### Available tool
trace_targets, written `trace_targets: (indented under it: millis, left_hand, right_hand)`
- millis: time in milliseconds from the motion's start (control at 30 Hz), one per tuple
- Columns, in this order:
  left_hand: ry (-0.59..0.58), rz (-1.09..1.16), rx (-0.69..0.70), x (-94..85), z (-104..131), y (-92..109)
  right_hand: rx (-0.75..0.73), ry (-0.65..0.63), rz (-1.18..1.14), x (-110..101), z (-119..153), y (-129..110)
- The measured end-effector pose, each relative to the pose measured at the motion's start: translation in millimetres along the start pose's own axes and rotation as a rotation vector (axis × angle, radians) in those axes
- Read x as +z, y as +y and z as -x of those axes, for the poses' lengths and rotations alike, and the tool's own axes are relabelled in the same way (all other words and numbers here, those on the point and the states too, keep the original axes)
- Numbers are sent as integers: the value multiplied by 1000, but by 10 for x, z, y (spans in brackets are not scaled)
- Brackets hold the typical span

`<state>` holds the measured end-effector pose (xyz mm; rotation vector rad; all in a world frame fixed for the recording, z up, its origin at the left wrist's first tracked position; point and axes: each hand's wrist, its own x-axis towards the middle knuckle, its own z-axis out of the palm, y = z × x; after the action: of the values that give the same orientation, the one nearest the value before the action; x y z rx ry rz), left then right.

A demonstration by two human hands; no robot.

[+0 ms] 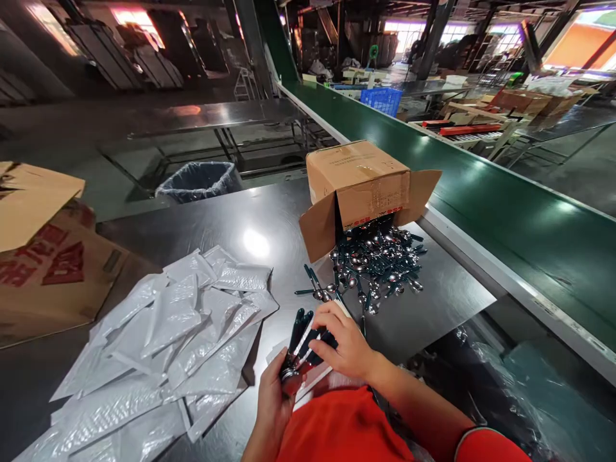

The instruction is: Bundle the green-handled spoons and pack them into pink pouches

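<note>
At the near edge of the steel counter (231, 224) the left hand (272, 401) is wrapped around a small bundle of spoons (298, 346), dark handles fanned upward and the shiny bowls gathered low in the palm. Held this way, the bowls nest together, which looks like a way of keeping the set aligned and easy to count. Its grip is curled tight around the bundle. The right hand (344, 346) lies over the handles from the right, fingers bent and pressing on them, seemingly to square them up against the other hand; it is pinching the bundle too rather than spread.

Just beyond the hands, a cardboard box (359, 186) lies tipped on its side with its flaps open, and a pile of loose spoons (378, 263) has spilled from its mouth onto the counter, within easy reach of the right hand. To the left of the hands, a loose heap of silvery padded pouches (168, 340) overlaps across the counter. A green conveyor belt (505, 205) runs along the right edge, and a lined bin (197, 181) stands beyond the counter's far side.
</note>
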<state>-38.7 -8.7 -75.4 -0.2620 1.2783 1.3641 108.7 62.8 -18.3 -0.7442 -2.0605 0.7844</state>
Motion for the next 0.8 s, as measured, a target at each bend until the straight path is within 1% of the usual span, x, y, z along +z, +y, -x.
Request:
trace_targets:
  millis: [200, 267, 367, 400, 500, 633, 733, 800]
  left_hand:
    - [7, -12, 0, 3, 23, -42]
    - [2, -24, 6, 2, 20, -43]
    - [-13, -51, 20, -3, 21, -34]
    - [-13, -56, 15, -1, 30, -29]
    - [-2, -61, -24, 24, 83, -24]
    - [-14, -67, -73, 48, 144, -52]
    - [-42, -109, -26, 11, 133, -79]
    - [-70, -159, 11, -32, 106, -87]
  right_hand:
    - [109, 67, 5, 38, 16, 43]
    - [116, 32, 3, 22, 9, 37]
    - [71, -76, 3, -9, -11, 26]
    - [59, -94, 5, -16, -18, 27]
    - [51, -86, 16, -23, -32, 53]
    - [94, -111, 41, -13, -18, 108]
    - [182, -72, 55, -17, 14, 127]
    - [216, -101, 17, -31, 30, 130]
